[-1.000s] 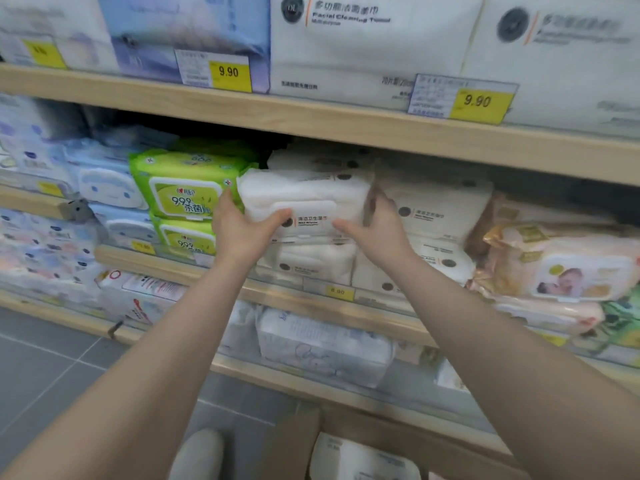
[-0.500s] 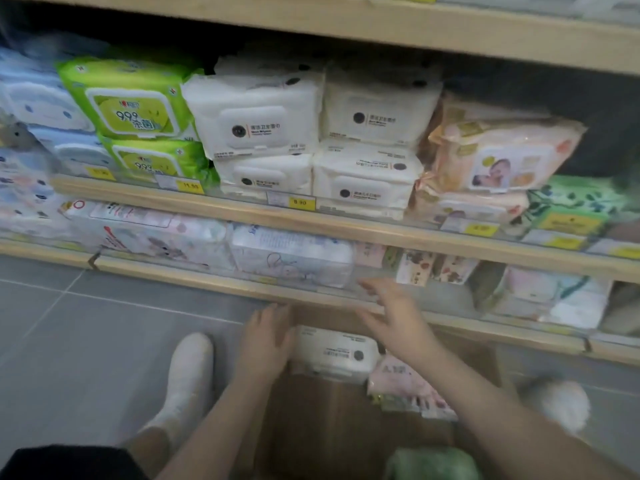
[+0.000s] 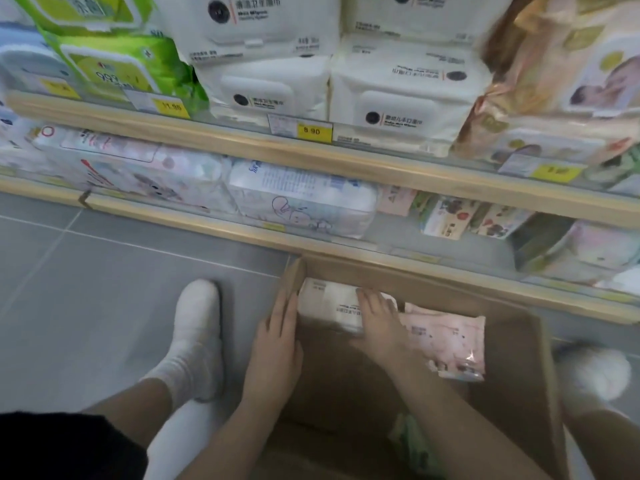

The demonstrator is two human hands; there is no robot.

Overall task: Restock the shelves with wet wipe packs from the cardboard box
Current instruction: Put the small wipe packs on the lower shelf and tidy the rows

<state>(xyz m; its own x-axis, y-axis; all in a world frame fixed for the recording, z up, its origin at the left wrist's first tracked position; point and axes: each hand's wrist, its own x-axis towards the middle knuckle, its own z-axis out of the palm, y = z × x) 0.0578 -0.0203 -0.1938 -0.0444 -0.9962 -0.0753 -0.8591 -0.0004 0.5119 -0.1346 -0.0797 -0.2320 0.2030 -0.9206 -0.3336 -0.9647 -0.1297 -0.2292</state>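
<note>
An open cardboard box stands on the floor against the lowest shelf. A white wet wipe pack lies at its far left corner. My left hand presses flat against the pack's left end, beside the box wall. Over the pack's right half lies my right hand, fingers spread on top. Both hands clasp the pack, which still rests in the box. A pink pack lies just to its right, and a green pack shows near the box's front.
Matching white packs sit stacked on the shelf above, behind a yellow price tag. Green packs stand to their left, baby-print packs to their right. My white-socked foot rests on the grey floor left of the box.
My hands left the white pack on the shelf, dropped down into the box and closed around another white pack. The view tilted down with them.
</note>
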